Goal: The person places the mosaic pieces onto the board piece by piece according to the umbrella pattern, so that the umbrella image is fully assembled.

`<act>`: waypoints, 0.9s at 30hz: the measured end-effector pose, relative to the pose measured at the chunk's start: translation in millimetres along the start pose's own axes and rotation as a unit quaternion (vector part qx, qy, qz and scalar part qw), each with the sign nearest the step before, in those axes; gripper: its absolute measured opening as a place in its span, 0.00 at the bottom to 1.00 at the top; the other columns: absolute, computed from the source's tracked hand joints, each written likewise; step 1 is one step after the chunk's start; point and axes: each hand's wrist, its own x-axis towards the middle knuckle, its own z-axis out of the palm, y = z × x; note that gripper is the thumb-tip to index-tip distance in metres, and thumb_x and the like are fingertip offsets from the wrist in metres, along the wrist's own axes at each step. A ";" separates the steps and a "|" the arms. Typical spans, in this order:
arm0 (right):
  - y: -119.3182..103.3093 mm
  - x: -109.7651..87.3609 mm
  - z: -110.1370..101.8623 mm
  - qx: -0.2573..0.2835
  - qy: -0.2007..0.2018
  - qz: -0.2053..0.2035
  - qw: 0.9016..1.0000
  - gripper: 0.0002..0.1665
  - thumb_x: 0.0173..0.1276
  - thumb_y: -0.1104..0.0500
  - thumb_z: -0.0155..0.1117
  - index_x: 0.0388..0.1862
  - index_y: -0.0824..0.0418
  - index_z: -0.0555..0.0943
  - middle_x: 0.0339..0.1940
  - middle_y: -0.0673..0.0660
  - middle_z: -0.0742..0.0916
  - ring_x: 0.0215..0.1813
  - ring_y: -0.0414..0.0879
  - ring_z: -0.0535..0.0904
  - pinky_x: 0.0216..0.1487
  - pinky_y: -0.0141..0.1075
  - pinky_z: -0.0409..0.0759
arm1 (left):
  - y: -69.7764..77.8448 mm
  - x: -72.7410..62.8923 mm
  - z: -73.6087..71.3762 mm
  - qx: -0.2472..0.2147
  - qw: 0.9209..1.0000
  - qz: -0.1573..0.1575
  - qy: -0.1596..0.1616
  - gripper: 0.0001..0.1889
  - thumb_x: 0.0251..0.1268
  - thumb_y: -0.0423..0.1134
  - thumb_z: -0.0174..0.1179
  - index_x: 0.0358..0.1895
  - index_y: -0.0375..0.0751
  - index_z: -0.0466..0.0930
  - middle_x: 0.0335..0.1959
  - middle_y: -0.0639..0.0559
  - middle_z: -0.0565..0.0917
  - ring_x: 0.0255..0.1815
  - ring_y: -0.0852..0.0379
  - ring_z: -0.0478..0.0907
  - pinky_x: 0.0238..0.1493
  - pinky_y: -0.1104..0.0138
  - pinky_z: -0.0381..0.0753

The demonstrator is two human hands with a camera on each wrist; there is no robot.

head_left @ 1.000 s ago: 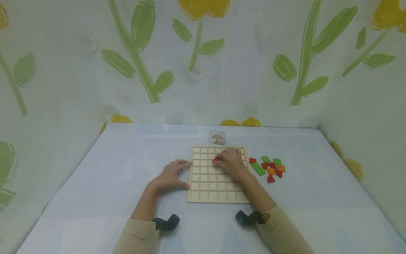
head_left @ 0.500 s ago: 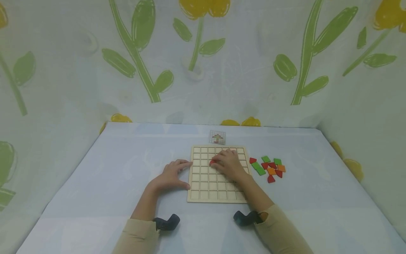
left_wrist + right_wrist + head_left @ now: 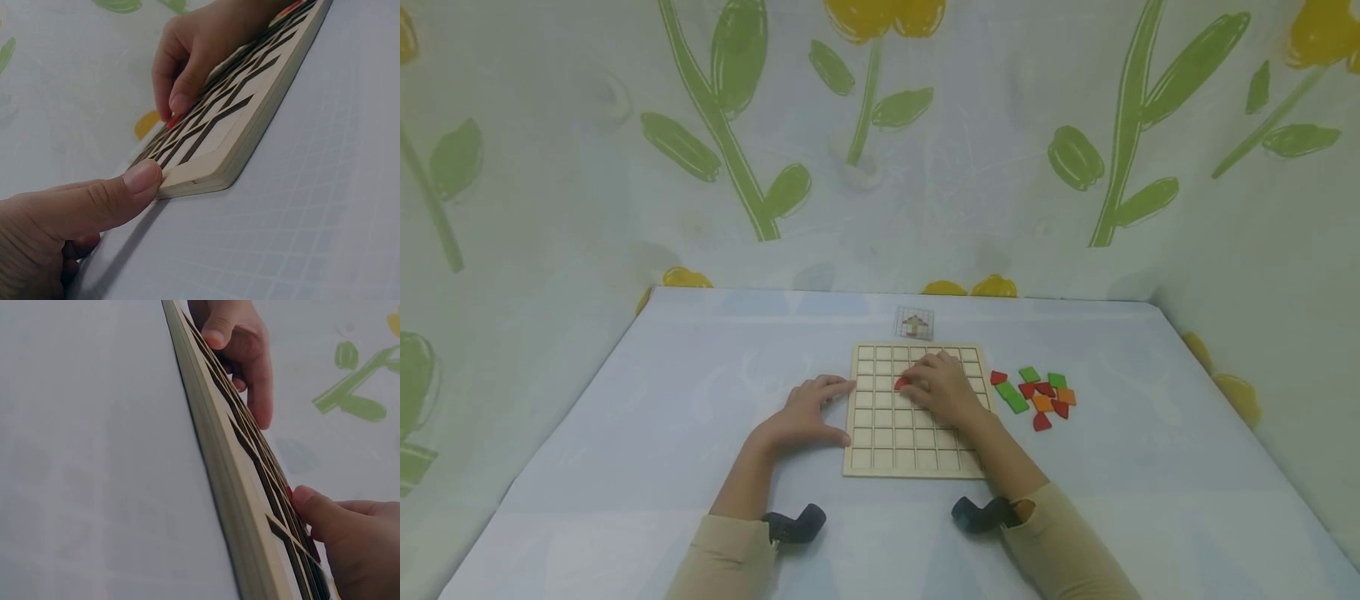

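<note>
A square wooden grid board (image 3: 904,458) lies on the table. My right hand (image 3: 946,390) is over the upper middle of the board, thumb and fingers pinching a small red piece (image 3: 900,384) down at the grid. Much of that piece is hidden by the fingers; a bit of its red edge (image 3: 173,122) shows in the left wrist view. My left hand (image 3: 805,417) rests at the board's left side, thumb and forefinger spread apart and touching its edge. In the left wrist view the left thumb (image 3: 119,197) lies against the board's corner.
Right of the board lie several loose flat pieces: green ones (image 3: 1012,397), orange ones (image 3: 1066,397) and red ones (image 3: 1042,422). Behind the board is a small pattern card (image 3: 914,323) with a coloured figure on a grid. The white table (image 3: 625,433) meets flower-printed walls.
My right hand has shifted slightly left on the board with the red piece and now stays nearly still. The left hand has not moved.
</note>
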 end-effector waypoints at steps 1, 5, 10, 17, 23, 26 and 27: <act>0.0 0.0 -0.6 -0.003 0.003 0.000 1.000 0.14 0.57 0.50 0.70 0.39 0.55 0.86 0.39 0.52 0.85 0.41 0.48 0.75 0.45 0.42 0.71 | -0.2 0.2 0.1 0.000 1.000 0.001 0.000 0.45 0.38 0.51 0.75 0.67 0.53 0.68 0.67 0.50 0.67 0.67 0.43 0.59 0.64 0.44 0.58; -0.1 -0.4 -3.4 -0.011 0.014 -0.005 1.000 0.17 0.53 0.48 0.72 0.39 0.56 0.86 0.40 0.53 0.85 0.41 0.49 0.77 0.46 0.44 0.72 | -1.0 0.9 0.5 0.001 1.000 0.005 -0.001 0.45 0.38 0.51 0.75 0.67 0.54 0.68 0.67 0.50 0.67 0.67 0.45 0.59 0.64 0.45 0.58; -0.7 -1.1 -7.4 -0.013 0.007 0.001 1.000 0.20 0.53 0.48 0.73 0.41 0.57 0.86 0.40 0.54 0.86 0.42 0.51 0.77 0.47 0.46 0.71 | 0.0 0.7 0.5 -0.005 1.000 0.008 0.002 0.45 0.37 0.51 0.75 0.67 0.53 0.69 0.67 0.50 0.67 0.67 0.45 0.59 0.64 0.45 0.58; -0.4 -3.3 -12.3 -0.037 -0.005 0.027 0.999 0.20 0.54 0.46 0.72 0.41 0.57 0.86 0.42 0.54 0.86 0.46 0.51 0.77 0.50 0.48 0.71 | -0.3 0.3 1.5 -0.009 1.000 0.012 0.006 0.45 0.37 0.51 0.75 0.67 0.53 0.69 0.66 0.51 0.67 0.67 0.46 0.59 0.64 0.46 0.58; 3.1 -7.6 -15.3 -0.038 0.006 0.048 0.998 0.16 0.55 0.47 0.72 0.40 0.54 0.87 0.39 0.51 0.85 0.45 0.49 0.77 0.49 0.45 0.72 | -0.9 -0.8 1.9 -0.009 1.000 0.008 0.010 0.45 0.37 0.50 0.75 0.67 0.53 0.69 0.66 0.51 0.67 0.67 0.45 0.59 0.64 0.46 0.59; 4.8 -9.8 -17.4 -0.021 0.001 0.071 0.997 0.17 0.56 0.48 0.71 0.42 0.53 0.86 0.40 0.51 0.85 0.46 0.49 0.76 0.51 0.46 0.71 | -0.1 -1.9 1.4 -0.009 1.000 0.007 0.009 0.45 0.37 0.50 0.76 0.67 0.53 0.69 0.67 0.51 0.67 0.67 0.45 0.59 0.64 0.46 0.58; 5.4 -10.5 -18.1 -0.018 -0.002 0.079 0.997 0.17 0.56 0.48 0.71 0.43 0.53 0.86 0.41 0.52 0.85 0.47 0.49 0.76 0.52 0.47 0.70 | 0.1 -2.1 1.3 -0.008 1.000 0.006 0.009 0.45 0.36 0.50 0.76 0.67 0.53 0.69 0.67 0.51 0.67 0.67 0.45 0.59 0.64 0.46 0.58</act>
